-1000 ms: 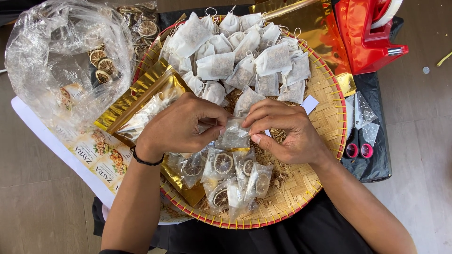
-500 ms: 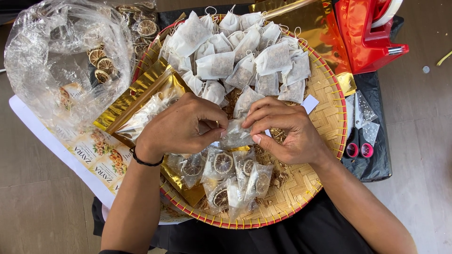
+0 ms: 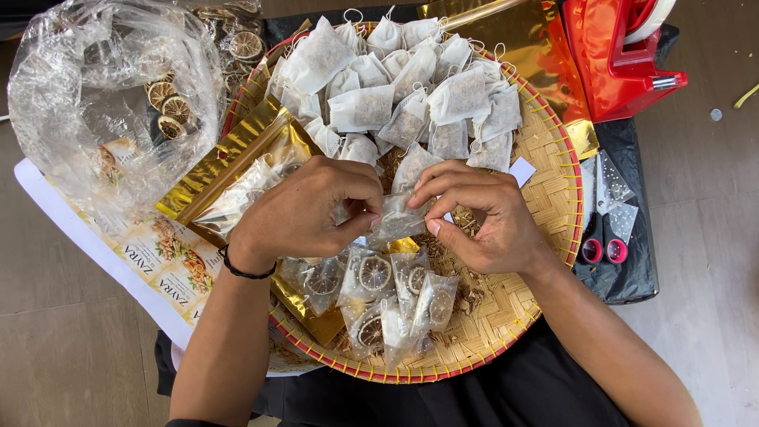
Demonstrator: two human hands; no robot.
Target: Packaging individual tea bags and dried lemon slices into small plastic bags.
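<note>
Now, far left of the woven tray (image 3: 545, 150), a big clear plastic bag (image 3: 95, 103) is sitting with dried citrus slices inside. Over the tray's left rim, gold foil pouches (image 3: 229, 162) are lying. Above the tray's middle, the left hand (image 3: 304, 213) is pinching one end of a small clear sachet (image 3: 398, 221), and the right hand (image 3: 482, 217) is gripping its other end. Right of the tray, a red tape dispenser (image 3: 617, 55) is standing.
</note>
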